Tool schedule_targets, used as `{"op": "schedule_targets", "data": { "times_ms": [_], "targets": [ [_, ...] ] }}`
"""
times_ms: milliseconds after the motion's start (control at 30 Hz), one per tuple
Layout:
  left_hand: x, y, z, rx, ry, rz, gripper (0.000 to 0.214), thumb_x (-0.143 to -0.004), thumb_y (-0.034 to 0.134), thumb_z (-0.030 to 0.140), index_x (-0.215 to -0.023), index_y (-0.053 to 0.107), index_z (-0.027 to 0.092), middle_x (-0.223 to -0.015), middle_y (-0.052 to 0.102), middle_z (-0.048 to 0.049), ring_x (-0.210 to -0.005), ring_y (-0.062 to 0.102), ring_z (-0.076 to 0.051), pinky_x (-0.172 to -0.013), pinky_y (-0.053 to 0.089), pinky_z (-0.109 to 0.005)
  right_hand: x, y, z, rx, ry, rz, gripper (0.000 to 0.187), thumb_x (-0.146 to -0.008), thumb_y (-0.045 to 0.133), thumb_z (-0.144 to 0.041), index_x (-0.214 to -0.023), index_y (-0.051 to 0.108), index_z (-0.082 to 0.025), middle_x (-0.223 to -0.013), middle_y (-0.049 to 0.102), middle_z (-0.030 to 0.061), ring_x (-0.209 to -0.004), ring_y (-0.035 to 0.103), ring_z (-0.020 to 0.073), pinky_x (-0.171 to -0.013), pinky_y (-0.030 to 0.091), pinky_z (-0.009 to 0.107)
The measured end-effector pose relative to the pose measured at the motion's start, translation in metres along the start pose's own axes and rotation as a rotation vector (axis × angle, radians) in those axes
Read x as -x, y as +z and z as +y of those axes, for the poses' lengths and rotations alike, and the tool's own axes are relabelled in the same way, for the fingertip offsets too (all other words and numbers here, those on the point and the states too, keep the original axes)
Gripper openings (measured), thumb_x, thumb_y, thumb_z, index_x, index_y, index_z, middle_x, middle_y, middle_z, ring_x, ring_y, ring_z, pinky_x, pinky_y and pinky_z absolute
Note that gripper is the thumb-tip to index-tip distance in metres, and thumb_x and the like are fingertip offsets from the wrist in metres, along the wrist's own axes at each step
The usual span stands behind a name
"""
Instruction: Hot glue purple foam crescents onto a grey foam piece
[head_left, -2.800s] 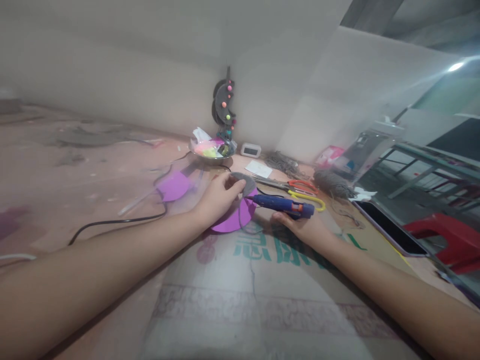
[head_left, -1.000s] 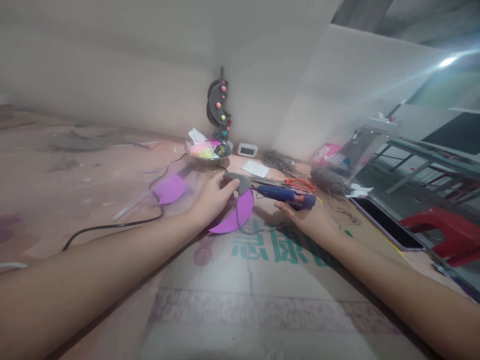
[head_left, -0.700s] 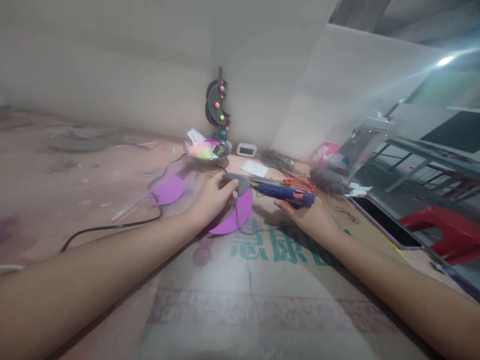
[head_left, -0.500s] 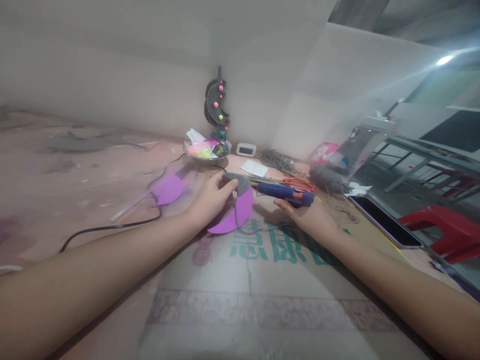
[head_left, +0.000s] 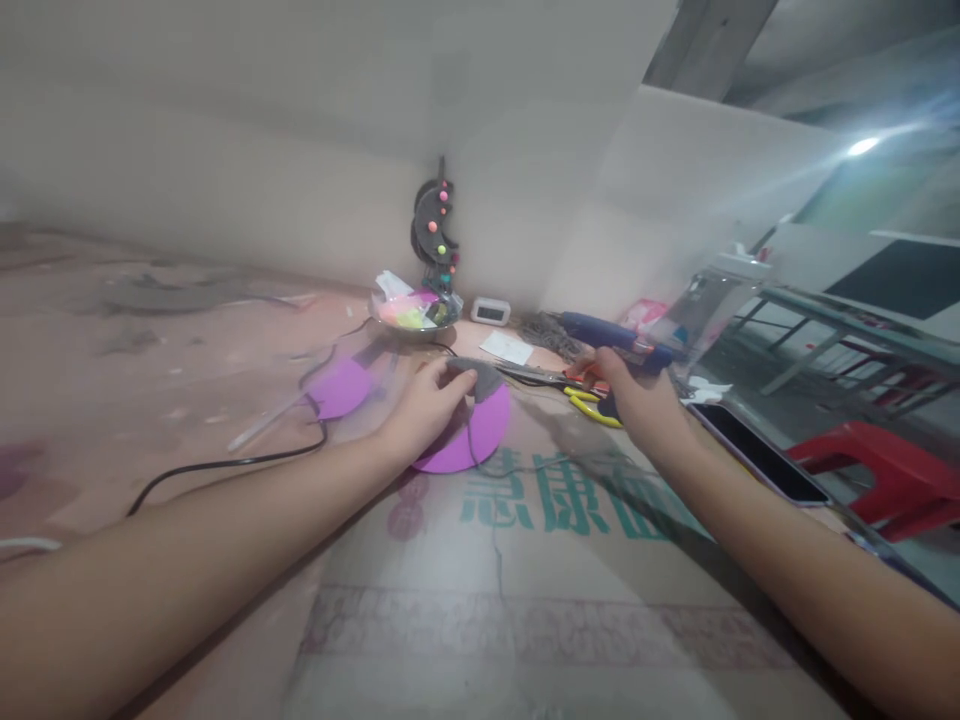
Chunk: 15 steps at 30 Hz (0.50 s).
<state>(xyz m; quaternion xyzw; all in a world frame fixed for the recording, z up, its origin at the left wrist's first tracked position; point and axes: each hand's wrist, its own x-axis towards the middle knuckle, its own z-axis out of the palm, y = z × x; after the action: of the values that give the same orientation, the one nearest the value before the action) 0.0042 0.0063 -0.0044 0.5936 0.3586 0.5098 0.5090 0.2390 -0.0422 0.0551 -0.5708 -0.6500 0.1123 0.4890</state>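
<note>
My left hand (head_left: 436, 398) pinches a purple crescent-shaped piece (head_left: 491, 428) at its upper end, where grey yarn (head_left: 489, 382) covers it. A loose strand of yarn trails from the crescent over the printed cardboard (head_left: 420, 620). Off to the right, my right hand (head_left: 636, 390) is closed around a blue glue gun (head_left: 611, 335), raised above the board with its nozzle toward the left. Below the glue gun lie pliers with yellow handles (head_left: 592, 408) and scissors (head_left: 536, 373), partly covered by my right hand.
Behind the hands stand a bowl of colourful bits (head_left: 412, 325), a small white clock (head_left: 490, 311) and a pompom-dotted grey crescent ornament (head_left: 433, 225). A second purple piece (head_left: 341, 388) and a black cable (head_left: 225, 462) lie left. On the right are a phone (head_left: 757, 455) and a red stool (head_left: 877, 475).
My right hand has lifted the glue gun up and to the right, away from the crescent, uncovering the yellow-handled pliers. My left hand keeps its hold. The view has tilted slightly.
</note>
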Motion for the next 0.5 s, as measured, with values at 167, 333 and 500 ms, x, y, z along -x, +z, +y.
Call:
{"op": "schedule_targets", "data": {
  "times_ms": [167, 333, 500],
  "targets": [
    [0.001, 0.001, 0.002, -0.025, -0.018, 0.007, 0.020, -0.079, 0.060, 0.037, -0.078, 0.057, 0.017, -0.061, 0.058, 0.0019, -0.054, 0.049, -0.011, -0.056, 0.036, -0.024, -0.039, 0.005, 0.012, 0.051, 0.040, -0.025, 0.040, -0.078, 0.062, -0.053, -0.091, 0.067, -0.015, -0.094, 0.072, 0.0090, -0.086, 0.066, 0.0222, -0.079, 0.052, 0.035],
    [0.002, 0.002, 0.005, -0.051, -0.028, 0.017, 0.019, -0.079, 0.060, 0.036, -0.075, 0.056, 0.017, -0.060, 0.057, 0.0023, -0.055, 0.051, -0.011, -0.056, 0.037, -0.024, -0.082, 0.027, 0.041, 0.267, 0.110, -0.120, 0.033, -0.080, 0.063, -0.041, -0.099, 0.067, -0.014, -0.097, 0.073, 0.0103, -0.092, 0.066, 0.0231, -0.084, 0.050, 0.035],
    [0.003, 0.003, 0.007, -0.065, -0.050, 0.018, 0.019, -0.079, 0.059, 0.035, -0.074, 0.056, 0.017, -0.059, 0.057, 0.0025, -0.053, 0.051, -0.011, -0.054, 0.036, -0.024, -0.101, 0.047, 0.057, 0.312, 0.152, -0.136, 0.029, -0.076, 0.069, -0.037, -0.093, 0.069, -0.013, -0.091, 0.074, 0.0121, -0.086, 0.068, 0.0230, -0.079, 0.050, 0.031]
  ]
}}
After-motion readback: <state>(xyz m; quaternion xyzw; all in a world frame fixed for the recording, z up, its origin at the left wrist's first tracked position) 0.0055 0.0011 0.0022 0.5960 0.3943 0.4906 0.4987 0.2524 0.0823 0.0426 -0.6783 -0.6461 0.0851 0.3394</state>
